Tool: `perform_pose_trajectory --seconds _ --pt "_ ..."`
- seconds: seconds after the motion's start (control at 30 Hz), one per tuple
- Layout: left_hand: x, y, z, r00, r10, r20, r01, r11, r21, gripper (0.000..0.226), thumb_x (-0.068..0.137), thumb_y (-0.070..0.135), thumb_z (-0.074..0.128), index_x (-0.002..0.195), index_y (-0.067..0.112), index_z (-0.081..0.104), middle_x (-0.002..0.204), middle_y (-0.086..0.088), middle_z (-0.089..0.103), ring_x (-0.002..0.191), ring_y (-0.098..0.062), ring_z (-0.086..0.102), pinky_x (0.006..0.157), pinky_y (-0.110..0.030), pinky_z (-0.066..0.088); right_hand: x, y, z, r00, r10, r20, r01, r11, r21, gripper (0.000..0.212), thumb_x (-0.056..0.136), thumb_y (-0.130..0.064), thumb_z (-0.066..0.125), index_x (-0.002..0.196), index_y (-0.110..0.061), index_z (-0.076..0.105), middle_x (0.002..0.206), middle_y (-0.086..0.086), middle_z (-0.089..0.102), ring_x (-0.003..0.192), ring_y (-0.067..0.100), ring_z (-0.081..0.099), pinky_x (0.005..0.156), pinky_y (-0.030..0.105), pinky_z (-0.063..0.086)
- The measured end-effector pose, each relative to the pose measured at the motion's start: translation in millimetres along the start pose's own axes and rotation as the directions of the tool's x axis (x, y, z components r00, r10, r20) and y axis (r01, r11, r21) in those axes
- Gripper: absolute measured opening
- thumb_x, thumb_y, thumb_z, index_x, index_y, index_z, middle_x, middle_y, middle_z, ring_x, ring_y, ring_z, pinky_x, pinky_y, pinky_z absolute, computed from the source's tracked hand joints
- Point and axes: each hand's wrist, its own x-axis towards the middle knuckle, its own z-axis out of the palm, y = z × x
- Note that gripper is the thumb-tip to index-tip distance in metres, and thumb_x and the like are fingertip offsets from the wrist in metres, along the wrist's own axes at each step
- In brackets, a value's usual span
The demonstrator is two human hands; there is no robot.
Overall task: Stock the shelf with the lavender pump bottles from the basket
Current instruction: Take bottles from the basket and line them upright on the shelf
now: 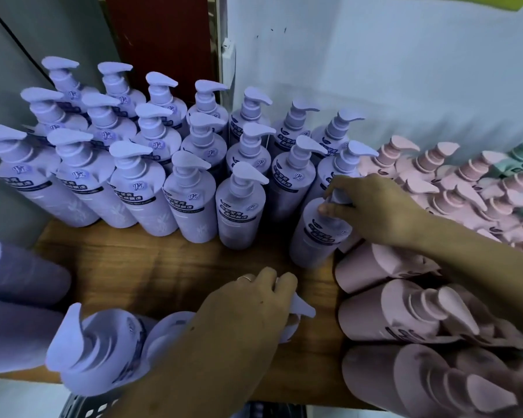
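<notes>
Shelf: brown wooden board (163,267), lavender plastic pump bottles (139,176) upright behind.
Right hand (375,206): fingers (340,185) round pump of front-right bottle (317,236) beside pink bottles (405,315).
Left hand (248,306): fingers (281,282) gripping pump of near bottle (302,310).

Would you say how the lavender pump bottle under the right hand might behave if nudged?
Held at its pump by the right hand, the tall, narrow lavender plastic pump bottle probably tips easily. Its round, smooth body would likely roll if it fell on the wooden shelf.

I've got both forearms bare right to the frame edge, and the left hand (248,309) wears one slim, pale metal ring (244,278) on a finger.
</notes>
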Motion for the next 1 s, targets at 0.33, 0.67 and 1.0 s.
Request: perform_pose_trajectory --seconds 0.33,0.67,1.0 --pt "24 -13 -22 0.976 -0.078 -0.203 0.088 0.995 0.041 0.034 0.097 0.057 0.024 0.097 0.024 0.024 0.099 0.007 0.042 0.090 -0.011 0.051 0.073 -0.022 0.034 6 32 -5 1.000 0.030 0.010 -0.029 0.999 -0.044 0.030 0.090 -0.050 0.055 0.106 -0.025 0.060 0.099 0.010 0.066 0.091 0.033 0.059 0.076 0.042 0.051" --pt "83 -14 -45 0.912 0.004 -0.410 0.017 0.999 0.046 0.032 0.099 0.043 0.043 0.088 0.019 0.024 0.078 0.001 0.038 0.069 -0.017 0.043 0.062 -0.029 0.032 9 41 4 1.000 -0.014 -0.024 0.013 0.999 -0.033 0.033 0.093 -0.045 0.055 0.110 -0.018 0.058 0.101 0.014 0.062 0.092 0.033 0.055 0.070 0.034 0.036" --pt "126 -22 -49 0.876 -0.061 -0.478 0.111 0.991 0.077 0.032 0.093 0.022 0.060 0.087 0.015 0.029 0.077 -0.007 0.047 0.070 -0.026 0.053 0.058 -0.032 0.034 10 47 3 0.999 -0.017 0.027 0.019 0.998 -0.053 0.036 0.093 -0.050 0.052 0.112 -0.020 0.053 0.100 0.012 0.061 0.088 0.033 0.055 0.066 0.036 0.041"
